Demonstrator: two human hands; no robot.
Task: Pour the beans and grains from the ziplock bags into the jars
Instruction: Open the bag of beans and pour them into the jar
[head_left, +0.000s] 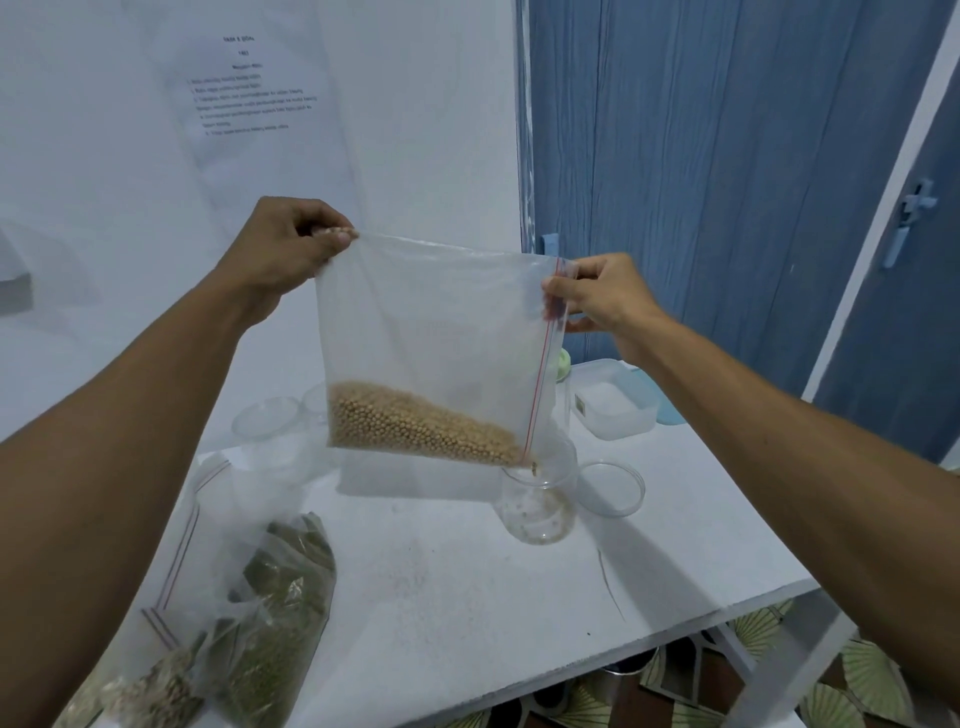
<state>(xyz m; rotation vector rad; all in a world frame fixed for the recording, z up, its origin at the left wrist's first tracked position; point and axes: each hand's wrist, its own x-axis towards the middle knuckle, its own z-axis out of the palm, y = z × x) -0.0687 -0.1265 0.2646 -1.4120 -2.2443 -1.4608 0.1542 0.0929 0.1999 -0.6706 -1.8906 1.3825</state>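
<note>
Pinches ziplock bag (436, 338) top-left with left hand (285, 254), zip edge with right hand (602, 296). Holds zip edge upright, lower end at jar (537, 506).

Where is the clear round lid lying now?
In the head view, the clear round lid lies on the white table, just right of the clear jar, in front of the white box.

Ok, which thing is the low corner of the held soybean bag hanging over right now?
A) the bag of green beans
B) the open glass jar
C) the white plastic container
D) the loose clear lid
B: the low corner of the ziplock bag, where the beans gather, sits just above the open mouth of the glass jar, with the left hand and right hand pinching its upper corners.
</note>
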